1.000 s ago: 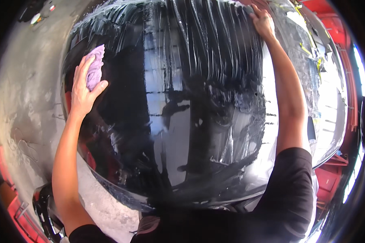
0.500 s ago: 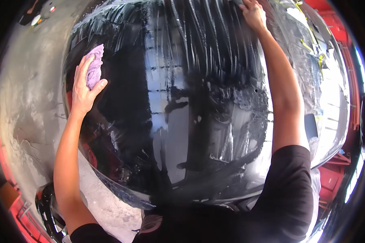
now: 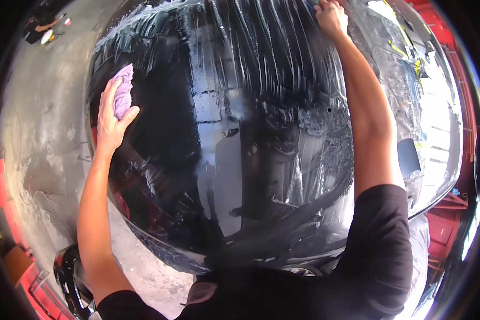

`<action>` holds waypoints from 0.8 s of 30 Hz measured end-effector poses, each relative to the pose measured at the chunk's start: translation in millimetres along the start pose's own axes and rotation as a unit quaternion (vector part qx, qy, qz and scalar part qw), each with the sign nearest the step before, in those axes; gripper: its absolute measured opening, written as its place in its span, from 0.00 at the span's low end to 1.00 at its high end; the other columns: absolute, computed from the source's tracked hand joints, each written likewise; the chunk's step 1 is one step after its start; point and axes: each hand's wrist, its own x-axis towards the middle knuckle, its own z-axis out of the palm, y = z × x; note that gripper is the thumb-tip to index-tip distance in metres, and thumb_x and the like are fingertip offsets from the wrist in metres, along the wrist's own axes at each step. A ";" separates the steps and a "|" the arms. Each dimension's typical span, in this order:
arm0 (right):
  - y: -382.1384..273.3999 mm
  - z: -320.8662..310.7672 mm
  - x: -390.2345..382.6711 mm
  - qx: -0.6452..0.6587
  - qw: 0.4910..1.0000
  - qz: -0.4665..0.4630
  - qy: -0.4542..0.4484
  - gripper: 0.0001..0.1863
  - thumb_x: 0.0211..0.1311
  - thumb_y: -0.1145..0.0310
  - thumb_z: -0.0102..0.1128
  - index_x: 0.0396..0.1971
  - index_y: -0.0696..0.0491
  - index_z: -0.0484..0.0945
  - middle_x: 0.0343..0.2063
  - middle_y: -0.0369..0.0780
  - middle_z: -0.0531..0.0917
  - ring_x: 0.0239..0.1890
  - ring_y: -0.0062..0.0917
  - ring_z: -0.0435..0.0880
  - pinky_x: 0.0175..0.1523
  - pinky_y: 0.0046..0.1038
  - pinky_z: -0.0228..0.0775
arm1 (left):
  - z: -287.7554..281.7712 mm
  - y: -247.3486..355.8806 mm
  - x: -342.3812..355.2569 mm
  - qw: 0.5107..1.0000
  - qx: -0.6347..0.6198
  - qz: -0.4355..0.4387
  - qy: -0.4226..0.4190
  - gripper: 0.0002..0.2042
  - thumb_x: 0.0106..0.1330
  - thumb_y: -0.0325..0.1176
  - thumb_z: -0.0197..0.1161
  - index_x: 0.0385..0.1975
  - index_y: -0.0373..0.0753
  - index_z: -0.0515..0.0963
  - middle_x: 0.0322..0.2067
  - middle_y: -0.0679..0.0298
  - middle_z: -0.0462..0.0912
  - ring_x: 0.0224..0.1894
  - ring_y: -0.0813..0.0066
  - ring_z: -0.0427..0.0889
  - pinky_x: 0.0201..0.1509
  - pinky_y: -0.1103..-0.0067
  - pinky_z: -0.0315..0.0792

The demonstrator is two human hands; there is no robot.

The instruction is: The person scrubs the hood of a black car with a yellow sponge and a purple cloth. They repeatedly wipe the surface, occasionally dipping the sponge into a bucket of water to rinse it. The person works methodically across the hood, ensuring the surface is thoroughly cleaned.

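Observation:
A broad, glossy black car panel (image 3: 165, 122) curves out in front of me, wet, with whitish streaks running down its far part. On the left side my left hand (image 3: 110, 120) holds a crumpled purple cloth (image 3: 124, 97), fingers along one side and thumb on the other. My right arm stretches to the far edge of the view. There my right hand (image 3: 332, 20) has its fingers curled around something at the top border. Only a sliver of that thing shows, too little to name.
Right of the panel, clear plastic sheeting (image 3: 405, 90) with yellow tape covers the car. A dark mirror-like part (image 3: 409, 158) sticks out near my right elbow. Concrete floor (image 3: 42, 122) lies to the left. A person in dark clothing (image 3: 36, 32) is at the far left. Red cabinets (image 3: 442, 232) stand right.
The view has shifted slightly, and more of the person at the far left shows. Both hands keep their holds; the cloth sits slightly lower in the picture.

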 end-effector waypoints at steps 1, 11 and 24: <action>-12.5 -3.7 -16.9 0.023 0.999 -0.021 0.008 0.20 0.76 0.58 0.59 0.61 0.49 0.85 0.49 0.58 0.86 0.55 0.57 0.83 0.60 0.53 0.76 | -5.2 -2.2 -2.6 1.000 0.002 -0.003 -0.003 0.41 0.65 0.44 0.79 0.77 0.40 0.68 0.76 0.49 0.70 0.77 0.47 0.69 0.81 0.60 0.62; -67.8 -29.9 -50.0 0.115 0.962 -0.246 -0.027 0.29 0.70 0.67 0.67 0.72 0.46 0.78 0.54 0.52 0.83 0.54 0.51 0.81 0.61 0.48 0.74 | -7.5 -3.1 -2.2 1.000 -0.015 -0.026 0.007 0.43 0.63 0.48 0.80 0.77 0.45 0.68 0.77 0.49 0.69 0.80 0.47 0.66 0.85 0.52 0.52; -155.9 -98.1 -161.4 0.143 0.950 -0.247 -0.125 0.36 0.65 0.74 0.69 0.75 0.42 0.77 0.58 0.54 0.82 0.59 0.52 0.82 0.67 0.50 0.72 | -9.9 -2.9 -10.2 0.999 0.013 -0.006 0.045 0.44 0.60 0.55 0.81 0.74 0.43 0.71 0.75 0.48 0.71 0.78 0.45 0.68 0.81 0.45 0.56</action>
